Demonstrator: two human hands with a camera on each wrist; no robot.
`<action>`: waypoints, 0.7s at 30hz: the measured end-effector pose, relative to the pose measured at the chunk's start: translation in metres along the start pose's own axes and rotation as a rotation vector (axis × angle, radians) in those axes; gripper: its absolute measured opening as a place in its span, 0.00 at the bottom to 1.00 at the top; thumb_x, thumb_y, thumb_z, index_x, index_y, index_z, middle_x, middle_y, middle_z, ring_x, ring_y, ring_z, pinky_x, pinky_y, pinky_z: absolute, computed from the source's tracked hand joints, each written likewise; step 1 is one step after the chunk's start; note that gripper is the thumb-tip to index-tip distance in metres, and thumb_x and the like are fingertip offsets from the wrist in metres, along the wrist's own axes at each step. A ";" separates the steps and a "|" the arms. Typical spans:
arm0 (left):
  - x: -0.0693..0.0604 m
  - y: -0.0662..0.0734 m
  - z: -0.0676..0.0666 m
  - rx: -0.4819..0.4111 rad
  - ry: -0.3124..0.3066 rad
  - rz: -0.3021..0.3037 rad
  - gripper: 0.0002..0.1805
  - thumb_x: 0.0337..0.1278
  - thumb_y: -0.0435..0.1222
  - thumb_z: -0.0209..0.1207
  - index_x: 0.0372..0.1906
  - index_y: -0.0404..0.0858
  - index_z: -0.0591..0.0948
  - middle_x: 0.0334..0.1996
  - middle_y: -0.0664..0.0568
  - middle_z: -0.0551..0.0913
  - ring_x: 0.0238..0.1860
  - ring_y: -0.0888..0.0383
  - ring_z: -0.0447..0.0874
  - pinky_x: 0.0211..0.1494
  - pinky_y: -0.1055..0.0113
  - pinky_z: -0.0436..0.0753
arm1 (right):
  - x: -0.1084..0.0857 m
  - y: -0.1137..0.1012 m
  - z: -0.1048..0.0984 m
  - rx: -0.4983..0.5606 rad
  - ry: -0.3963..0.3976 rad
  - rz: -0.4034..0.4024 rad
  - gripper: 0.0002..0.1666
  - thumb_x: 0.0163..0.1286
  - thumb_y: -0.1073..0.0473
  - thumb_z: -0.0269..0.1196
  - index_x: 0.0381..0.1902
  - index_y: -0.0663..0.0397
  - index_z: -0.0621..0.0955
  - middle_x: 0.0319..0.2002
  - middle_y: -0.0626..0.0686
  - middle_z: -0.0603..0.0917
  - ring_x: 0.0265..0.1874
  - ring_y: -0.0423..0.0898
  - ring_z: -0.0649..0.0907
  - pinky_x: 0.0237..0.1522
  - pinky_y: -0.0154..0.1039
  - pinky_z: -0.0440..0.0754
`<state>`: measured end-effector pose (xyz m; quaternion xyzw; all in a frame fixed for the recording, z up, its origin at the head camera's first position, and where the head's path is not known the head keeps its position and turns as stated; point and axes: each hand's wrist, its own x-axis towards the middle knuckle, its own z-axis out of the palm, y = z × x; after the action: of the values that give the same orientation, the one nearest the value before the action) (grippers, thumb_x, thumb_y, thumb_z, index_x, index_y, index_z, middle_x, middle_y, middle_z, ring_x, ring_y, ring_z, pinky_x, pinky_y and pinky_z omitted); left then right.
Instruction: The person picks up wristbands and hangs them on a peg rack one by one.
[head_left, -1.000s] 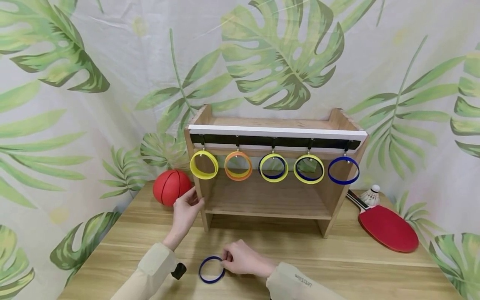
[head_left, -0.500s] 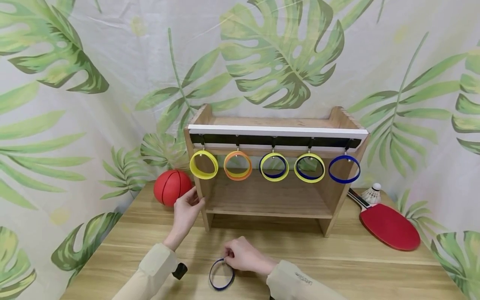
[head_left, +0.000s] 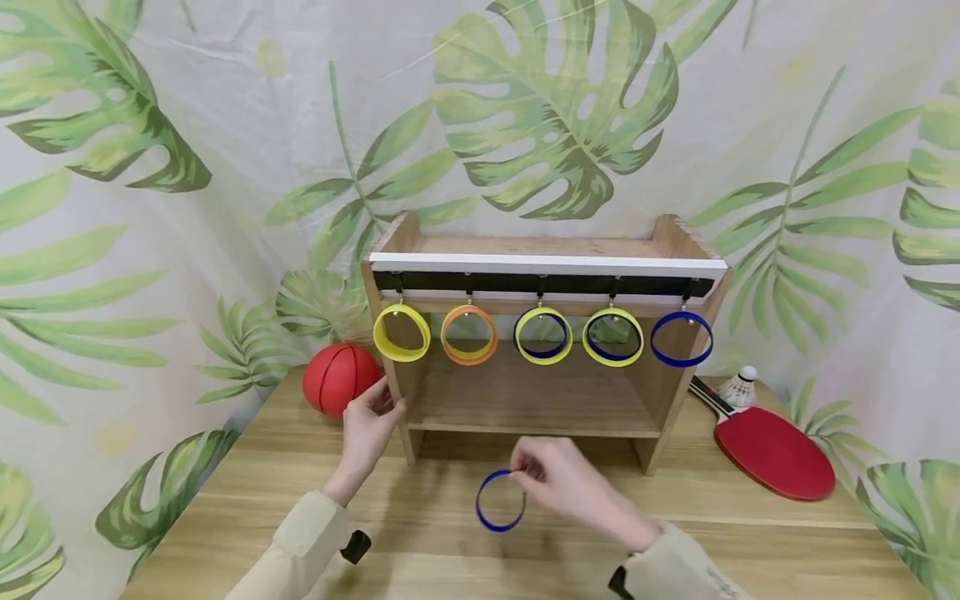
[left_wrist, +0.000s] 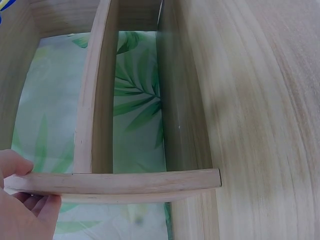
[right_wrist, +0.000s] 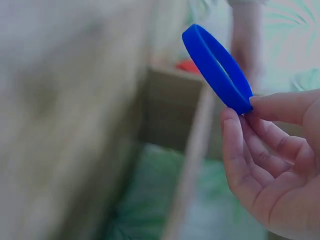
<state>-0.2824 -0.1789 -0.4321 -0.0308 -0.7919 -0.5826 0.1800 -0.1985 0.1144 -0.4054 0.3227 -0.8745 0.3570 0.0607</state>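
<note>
My right hand (head_left: 564, 482) pinches a blue silicone wristband (head_left: 498, 527) by its edge, in front of the wooden shelf (head_left: 532, 408) and raised off the table. Seen from the right wrist, thumb and fingertips meet on the blue wristband (right_wrist: 215, 75), which stands tilted. My left hand (head_left: 369, 423) holds the front edge of the shelf's left side panel. In the left wrist view that panel (left_wrist: 125, 184) lies between thumb and fingers. Along the shelf's black strip (head_left: 502, 282), hooks carry yellow, orange and blue wristbands; the rightmost hook bears a blue wristband (head_left: 678, 363).
A red ball (head_left: 339, 379) with black lines sits left of the shelf, beside my left hand. To the right lie a red table tennis bat (head_left: 776, 454) and a shuttlecock (head_left: 741, 387). Behind hangs a leaf-patterned cloth (head_left: 247, 125). Wooden tabletop (head_left: 427, 558) extends in front.
My right hand has picked the blue wristband up off the table and carried it right and towards the shelf. The left hand stays on the side panel.
</note>
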 end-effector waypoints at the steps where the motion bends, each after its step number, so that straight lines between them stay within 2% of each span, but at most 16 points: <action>1: 0.000 0.000 -0.001 0.006 0.005 -0.002 0.23 0.58 0.28 0.63 0.60 0.36 0.81 0.52 0.39 0.86 0.52 0.51 0.87 0.47 0.78 0.84 | -0.003 -0.001 -0.011 -0.017 0.035 -0.009 0.04 0.63 0.67 0.66 0.30 0.53 0.81 0.28 0.49 0.86 0.26 0.31 0.80 0.29 0.24 0.81; 8: 0.003 0.000 -0.004 0.023 -0.007 0.008 0.23 0.59 0.28 0.62 0.61 0.35 0.80 0.54 0.39 0.85 0.55 0.46 0.85 0.51 0.71 0.85 | -0.022 -0.017 -0.090 -0.171 0.318 -0.129 0.10 0.59 0.71 0.69 0.31 0.51 0.81 0.28 0.44 0.84 0.27 0.32 0.81 0.28 0.24 0.82; 11: 0.003 0.001 -0.003 0.011 -0.012 0.001 0.23 0.60 0.28 0.62 0.62 0.34 0.80 0.54 0.38 0.85 0.55 0.45 0.85 0.52 0.71 0.85 | -0.029 -0.026 -0.123 -0.235 0.429 -0.141 0.11 0.57 0.73 0.69 0.31 0.52 0.82 0.29 0.44 0.84 0.28 0.32 0.81 0.30 0.22 0.81; 17: 0.001 0.000 -0.002 0.026 -0.016 -0.007 0.24 0.60 0.28 0.62 0.62 0.33 0.79 0.54 0.36 0.85 0.55 0.44 0.85 0.52 0.69 0.85 | -0.038 -0.033 -0.177 -0.316 0.606 -0.091 0.09 0.58 0.75 0.68 0.33 0.58 0.82 0.30 0.48 0.85 0.31 0.24 0.78 0.35 0.15 0.79; 21: 0.001 0.000 0.000 0.040 -0.010 0.001 0.24 0.59 0.28 0.62 0.62 0.34 0.79 0.53 0.37 0.85 0.54 0.47 0.85 0.49 0.73 0.85 | -0.039 -0.029 -0.201 -0.332 0.670 -0.026 0.06 0.60 0.72 0.68 0.35 0.60 0.83 0.31 0.51 0.85 0.31 0.18 0.77 0.38 0.11 0.76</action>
<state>-0.2837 -0.1794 -0.4316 -0.0304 -0.8042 -0.5666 0.1771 -0.1755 0.2530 -0.2531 0.1849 -0.8478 0.2954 0.3997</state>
